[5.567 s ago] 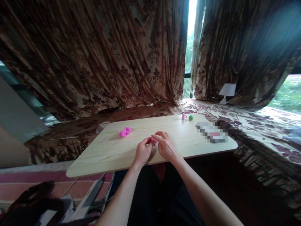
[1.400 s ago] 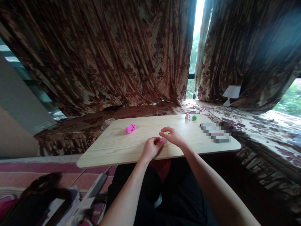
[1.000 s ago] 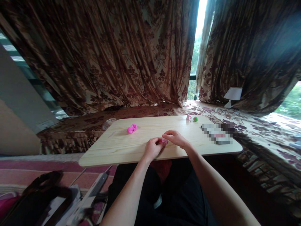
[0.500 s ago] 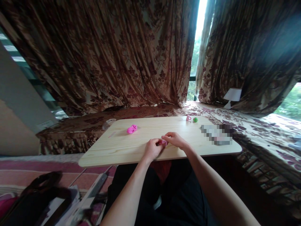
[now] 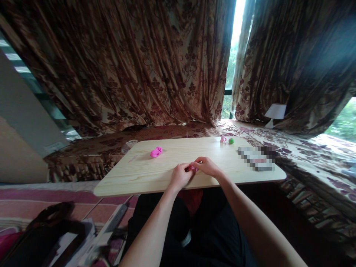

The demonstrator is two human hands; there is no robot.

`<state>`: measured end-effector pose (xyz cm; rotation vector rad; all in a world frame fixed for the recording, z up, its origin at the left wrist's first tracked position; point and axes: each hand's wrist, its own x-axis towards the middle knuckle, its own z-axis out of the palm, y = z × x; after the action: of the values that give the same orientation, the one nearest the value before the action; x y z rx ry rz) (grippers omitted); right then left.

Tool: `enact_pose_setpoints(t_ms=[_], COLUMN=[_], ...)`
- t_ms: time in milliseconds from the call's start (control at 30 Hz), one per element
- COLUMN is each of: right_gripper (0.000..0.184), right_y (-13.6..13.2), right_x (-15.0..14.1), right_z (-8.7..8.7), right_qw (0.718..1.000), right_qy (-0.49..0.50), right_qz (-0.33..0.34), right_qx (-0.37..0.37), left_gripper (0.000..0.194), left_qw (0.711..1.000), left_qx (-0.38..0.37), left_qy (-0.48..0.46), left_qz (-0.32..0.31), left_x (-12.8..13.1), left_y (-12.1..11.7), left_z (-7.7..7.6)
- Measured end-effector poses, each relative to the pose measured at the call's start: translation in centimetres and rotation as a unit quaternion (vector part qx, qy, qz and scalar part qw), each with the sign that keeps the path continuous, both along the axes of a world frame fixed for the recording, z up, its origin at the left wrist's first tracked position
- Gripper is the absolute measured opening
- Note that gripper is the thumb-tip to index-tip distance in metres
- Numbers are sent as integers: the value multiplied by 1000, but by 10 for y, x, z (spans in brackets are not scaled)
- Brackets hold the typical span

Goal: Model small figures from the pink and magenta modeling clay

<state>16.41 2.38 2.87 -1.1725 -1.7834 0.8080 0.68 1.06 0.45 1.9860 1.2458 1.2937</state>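
Observation:
Near the front edge of the light wooden table (image 5: 150, 178), my left hand (image 5: 180, 175) is closed, pinching a small pink piece (image 5: 194, 168) between thumb and fingers. My right hand (image 5: 206, 166) comes in from the other side, its fingertips bent down onto the same piece. Fingers cover most of it, so its shape and exact kind do not show. A brighter pink lump (image 5: 156, 152), soft-looking like modelling clay, lies farther back and to the left of both hands.
Toward the far right edge stand a small pink object with a loop (image 5: 223, 139) and a green ball-like object (image 5: 231, 141). A blurred-out flat item (image 5: 257, 159) lies at the table's right. Behind, a white lamp (image 5: 275, 112) stands on the cloth-covered ledge; a clear container (image 5: 129, 146) sits beyond the left edge.
The right fingers have shifted very slightly over the small pink piece. Both hands otherwise keep their place, and the things on the table stay where they were.

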Motion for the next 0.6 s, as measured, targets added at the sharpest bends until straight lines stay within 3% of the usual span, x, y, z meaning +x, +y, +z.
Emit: enact_pose_setpoints(t_ms=[133, 433, 600], right_gripper=[35, 29, 23], right_y=[-1, -12, -15], right_x=[0, -21, -22], right_z=[2, -17, -17], right_qw=[999, 988, 983], right_qy=[38, 114, 109], right_qz=[-11, -57, -63], right_qx=[30, 92, 136], left_gripper=[23, 29, 31], left_qw=[999, 995, 995], left_qx=[-10, -15, -16], left_qy=[-44, -101, -101], left_qz=[-3, -1, -4], left_x=[-1, -2, -2], left_y=[-3, -5, -3], left_z=[5, 10, 7])
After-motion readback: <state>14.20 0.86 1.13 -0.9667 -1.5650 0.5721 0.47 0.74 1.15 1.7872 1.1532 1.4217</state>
